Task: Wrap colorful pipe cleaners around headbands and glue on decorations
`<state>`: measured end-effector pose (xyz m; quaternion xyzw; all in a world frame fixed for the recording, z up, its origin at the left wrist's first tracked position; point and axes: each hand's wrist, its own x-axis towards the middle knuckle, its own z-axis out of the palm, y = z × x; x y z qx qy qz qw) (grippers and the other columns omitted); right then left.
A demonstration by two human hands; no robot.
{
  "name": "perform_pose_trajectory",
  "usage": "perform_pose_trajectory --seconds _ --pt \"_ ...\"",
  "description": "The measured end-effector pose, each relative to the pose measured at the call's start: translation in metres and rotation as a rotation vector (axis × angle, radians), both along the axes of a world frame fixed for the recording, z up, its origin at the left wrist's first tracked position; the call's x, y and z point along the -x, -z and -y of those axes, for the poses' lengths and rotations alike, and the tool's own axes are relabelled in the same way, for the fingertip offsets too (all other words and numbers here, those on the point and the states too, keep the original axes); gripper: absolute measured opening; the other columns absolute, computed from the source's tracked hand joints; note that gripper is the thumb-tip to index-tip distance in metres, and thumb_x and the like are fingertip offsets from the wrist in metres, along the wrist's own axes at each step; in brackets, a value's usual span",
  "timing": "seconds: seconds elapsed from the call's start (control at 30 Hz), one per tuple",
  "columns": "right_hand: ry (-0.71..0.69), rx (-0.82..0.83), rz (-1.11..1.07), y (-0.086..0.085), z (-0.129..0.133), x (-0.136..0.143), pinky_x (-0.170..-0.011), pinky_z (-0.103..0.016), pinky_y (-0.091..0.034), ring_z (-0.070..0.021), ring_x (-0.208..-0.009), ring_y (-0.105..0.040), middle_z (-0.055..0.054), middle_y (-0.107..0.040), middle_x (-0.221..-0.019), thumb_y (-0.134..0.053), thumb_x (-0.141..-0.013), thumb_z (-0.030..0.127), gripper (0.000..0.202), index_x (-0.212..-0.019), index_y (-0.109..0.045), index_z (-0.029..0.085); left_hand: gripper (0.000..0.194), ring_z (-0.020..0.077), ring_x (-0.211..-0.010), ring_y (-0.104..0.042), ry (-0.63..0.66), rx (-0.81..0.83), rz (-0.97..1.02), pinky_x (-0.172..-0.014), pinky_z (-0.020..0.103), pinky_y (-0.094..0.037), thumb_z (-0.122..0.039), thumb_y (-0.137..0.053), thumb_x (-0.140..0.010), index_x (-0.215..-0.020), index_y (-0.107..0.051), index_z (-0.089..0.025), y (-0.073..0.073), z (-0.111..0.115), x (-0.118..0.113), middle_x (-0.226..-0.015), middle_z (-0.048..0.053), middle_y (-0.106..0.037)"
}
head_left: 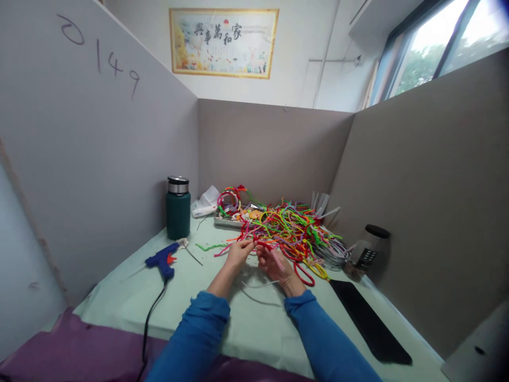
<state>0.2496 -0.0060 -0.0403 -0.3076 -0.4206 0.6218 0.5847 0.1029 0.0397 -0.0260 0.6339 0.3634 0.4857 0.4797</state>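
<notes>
Near the middle of the table, my left hand [239, 253] pinches one end of a red pipe cleaner [262, 243]. My right hand [276, 265] is closed around the other side of it, palm partly turned up, and a pink strip [277, 260] lies across its fingers. The two hands are a short way apart, with the red piece stretched between them. Just beyond them spreads a big tangled heap of coloured pipe cleaners [294, 223]. Thin pale wires [258, 302] lie on the cloth between my forearms.
A blue glue gun [162, 261] with a black cord lies left, before a green bottle [178, 209]. A metal tray [228, 223] of small parts stands at the back. On the right are scissors with red handles [304, 276], a black flat case [368, 321] and a dark-lidded jar [368, 249].
</notes>
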Motion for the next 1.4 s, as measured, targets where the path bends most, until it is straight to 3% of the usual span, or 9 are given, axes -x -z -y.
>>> perform_pose_trajectory --seconds 0.13,0.3,0.43,0.53,0.67,0.87,1.1,1.23,1.4 --pt "0.096 0.046 -0.002 0.004 -0.006 0.0 -0.045 -0.021 -0.033 -0.0093 -0.05 -0.046 -0.002 -0.062 -0.069 -0.074 -0.065 0.045 0.031 -0.081 -0.067 0.019 0.034 0.0101 -0.051 -0.042 -0.025 0.156 -0.019 -0.049 0.022 -0.028 -0.045 -0.071 -0.068 -0.076 -0.071 -0.012 -0.002 0.004 0.002 -0.053 -0.002 -0.051" --pt "0.154 0.013 0.076 0.004 -0.005 0.002 -0.041 -0.021 -0.031 -0.009 -0.047 -0.042 0.002 -0.058 -0.063 -0.076 -0.065 0.044 0.029 -0.079 -0.065 0.021 0.027 0.0062 -0.04 -0.024 -0.012 0.292 -0.109 -0.043 0.024 -0.013 -0.038 -0.071 -0.065 -0.058 -0.06 -0.014 -0.007 0.007 0.001 -0.041 -0.006 -0.031" --pt "0.175 -0.039 0.106 0.003 -0.004 0.003 -0.049 -0.023 -0.041 -0.012 -0.056 -0.053 0.001 -0.063 -0.071 -0.083 -0.056 0.039 0.035 -0.081 -0.067 0.021 0.023 0.007 -0.041 -0.025 0.103 0.315 -0.22 -0.043 0.025 -0.013 -0.031 -0.069 -0.066 -0.054 -0.056 -0.016 -0.007 0.01 0.0 -0.041 -0.005 -0.032" --pt "0.148 -0.081 0.125 0.005 -0.005 0.004 -0.057 -0.024 -0.044 -0.0122 -0.059 -0.054 0.002 -0.062 -0.068 -0.084 -0.055 0.039 0.033 -0.076 -0.066 0.019 0.031 0.0066 -0.041 -0.024 0.184 0.27 -0.262 -0.043 0.025 -0.013 -0.029 -0.068 -0.067 -0.048 -0.046 -0.018 -0.005 0.012 0.001 -0.041 -0.005 -0.031" --pt "0.234 -0.091 0.204 0.006 -0.007 0.002 -0.049 -0.022 -0.037 -0.0094 -0.051 -0.047 0.004 -0.055 -0.056 -0.081 -0.058 0.045 0.035 -0.064 -0.061 0.018 0.033 0.0059 -0.04 -0.024 0.228 0.229 -0.236 -0.043 0.026 -0.013 -0.039 -0.068 -0.069 -0.054 -0.048 -0.018 -0.004 0.014 0.002 -0.045 -0.005 -0.033" --pt "0.342 -0.046 0.224 0.008 -0.013 -0.004 -0.043 -0.023 -0.031 -0.009 -0.043 -0.042 0.006 -0.051 -0.051 -0.079 -0.056 0.055 0.043 -0.063 -0.056 0.019 0.041 0.0046 -0.04 -0.023 0.263 0.284 -0.208 -0.043 0.025 -0.011 -0.054 -0.069 -0.067 -0.065 -0.056 -0.016 -0.007 0.014 0.005 -0.048 -0.007 -0.034" --pt "0.286 -0.034 0.146 0.019 -0.021 -0.004 -0.041 -0.021 -0.03 -0.0073 -0.041 -0.042 0.006 -0.052 -0.052 -0.079 -0.059 0.052 0.042 -0.069 -0.055 0.019 0.046 0.0044 -0.042 -0.022 0.379 0.276 -0.082 -0.043 0.023 -0.01 -0.059 -0.068 -0.067 -0.069 -0.051 -0.017 -0.012 0.018 0.006 -0.052 -0.008 -0.033" --pt "0.261 -0.025 0.054 0.016 -0.018 0.0 -0.04 -0.02 -0.028 -0.0063 -0.041 -0.04 0.006 -0.051 -0.053 -0.081 -0.055 0.045 0.038 -0.068 -0.056 0.019 0.047 0.0037 -0.042 -0.018 0.415 0.321 0.029 -0.043 0.023 -0.006 -0.057 -0.071 -0.064 -0.07 -0.044 -0.019 -0.011 0.015 0.007 -0.052 -0.009 -0.03" --pt "0.242 -0.083 0.091 0.01 -0.01 0.003 -0.041 -0.02 -0.023 -0.0055 -0.043 -0.036 0.007 -0.048 -0.054 -0.082 -0.058 0.039 0.034 -0.076 -0.063 0.018 0.046 0.0032 -0.041 -0.016 0.434 0.364 0.15 -0.042 0.022 -0.004 -0.053 -0.068 -0.07 -0.069 -0.036 -0.02 -0.009 0.01 0.007 -0.054 -0.009 -0.03"
